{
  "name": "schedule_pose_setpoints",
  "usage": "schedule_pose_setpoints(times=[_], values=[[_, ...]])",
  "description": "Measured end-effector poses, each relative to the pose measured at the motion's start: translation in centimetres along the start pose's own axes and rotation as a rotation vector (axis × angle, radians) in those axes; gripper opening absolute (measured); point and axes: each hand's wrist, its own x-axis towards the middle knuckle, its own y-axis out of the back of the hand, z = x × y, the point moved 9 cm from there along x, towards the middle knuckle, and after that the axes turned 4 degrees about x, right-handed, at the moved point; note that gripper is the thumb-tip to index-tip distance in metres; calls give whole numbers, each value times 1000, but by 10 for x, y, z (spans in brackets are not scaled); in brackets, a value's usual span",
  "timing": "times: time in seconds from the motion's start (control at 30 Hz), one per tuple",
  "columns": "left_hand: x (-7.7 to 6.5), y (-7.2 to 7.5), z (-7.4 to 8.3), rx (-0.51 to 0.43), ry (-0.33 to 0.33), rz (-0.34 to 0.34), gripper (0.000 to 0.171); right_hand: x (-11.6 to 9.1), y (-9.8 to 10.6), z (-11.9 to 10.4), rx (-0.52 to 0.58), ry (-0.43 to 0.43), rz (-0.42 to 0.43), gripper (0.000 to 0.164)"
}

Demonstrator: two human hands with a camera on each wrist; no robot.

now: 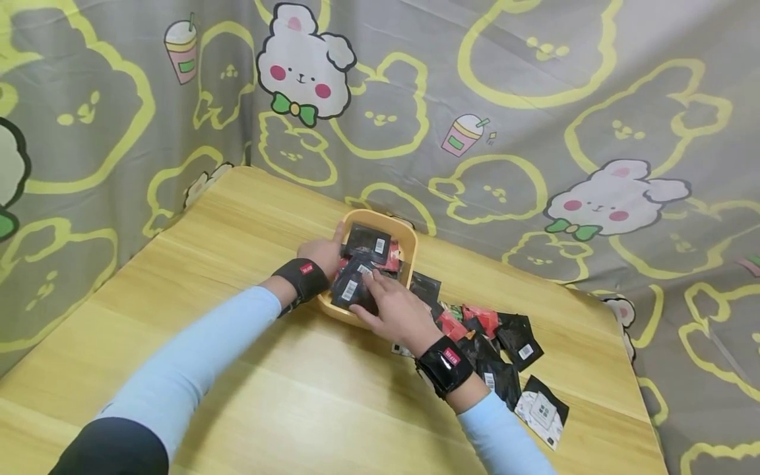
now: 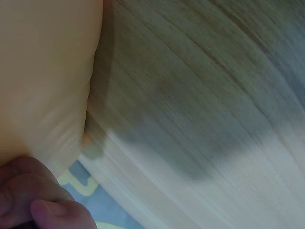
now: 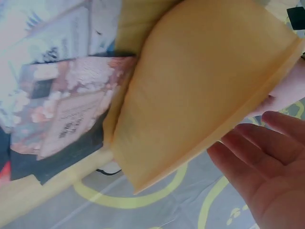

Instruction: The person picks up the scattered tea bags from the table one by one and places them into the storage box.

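A yellow-orange plastic bin (image 1: 411, 245) stands on the table with several flat black packets (image 1: 363, 243) and some red ones inside. My left hand (image 1: 321, 256) grips the bin's left side, its curled fingers (image 2: 52, 205) at the rim in the left wrist view. Over the near right part of the bin, my right hand (image 1: 404, 313) reaches in with its fingers extended, the fingertips on a black packet (image 1: 349, 287) that bears a barcode label. The right wrist view shows these fingers (image 3: 257, 143) loosely spread beside the rim, with the bin's outer wall (image 3: 200, 86) below.
To the right of the bin lies a loose pile of black packets (image 1: 519, 340) and red packets (image 1: 482, 319). A white-and-black packet (image 1: 541, 414) lies nearest the front. The wooden table (image 1: 249, 264) meets a patterned grey curtain (image 1: 410, 171) at its back and sides.
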Motion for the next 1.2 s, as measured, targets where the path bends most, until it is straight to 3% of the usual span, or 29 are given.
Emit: schedule_pose_setpoints(times=[0.13, 0.33, 0.6, 0.83, 1.0, 1.2], values=[[1, 1, 4, -7, -8, -7, 75, -10, 1, 10, 37, -39, -4, 66], [3, 3, 4, -9, -6, 11, 79, -37, 15, 46, 76, -106, 86, 62], [4, 2, 0, -12, -10, 8, 75, -100, 28, 144, 98, -388, 121, 60], [5, 2, -5, -30, -2, 9, 74, -159, 17, 222, 61, -586, 41, 67], [6, 0, -5, -2, -7, 9, 72, -178, -5, 242, 102, -629, -48, 83], [7, -2, 1, 2, -14, 23, 71, -186, -13, 251, 117, -666, -88, 79]])
